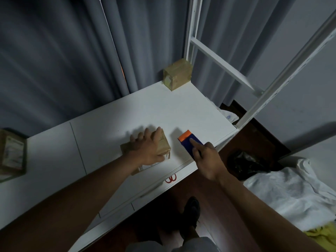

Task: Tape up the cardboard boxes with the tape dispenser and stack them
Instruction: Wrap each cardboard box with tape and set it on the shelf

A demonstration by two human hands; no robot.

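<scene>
A small taped box sits near the front edge of the white counter. The left hand lies over its top, fingers spread and bent down across the far side, thumb at the near right corner, so its grip is closed round the box. Just to the right, apart from the box, the right hand holds the blue dispenser, its orange end pointing away from the person; the index finger lies straight along the top while the other fingers curl round the body, so this grip is closed on the dispenser.

A second taped box stands at the counter's far corner, against a white post of the rack. A third box rests at the left edge of the view, well apart from the others. Red scissors lie below the counter's front edge, on a lower ledge. Grey curtains hang behind the counter. To the right on the floor are a black bag and white cloth.
</scene>
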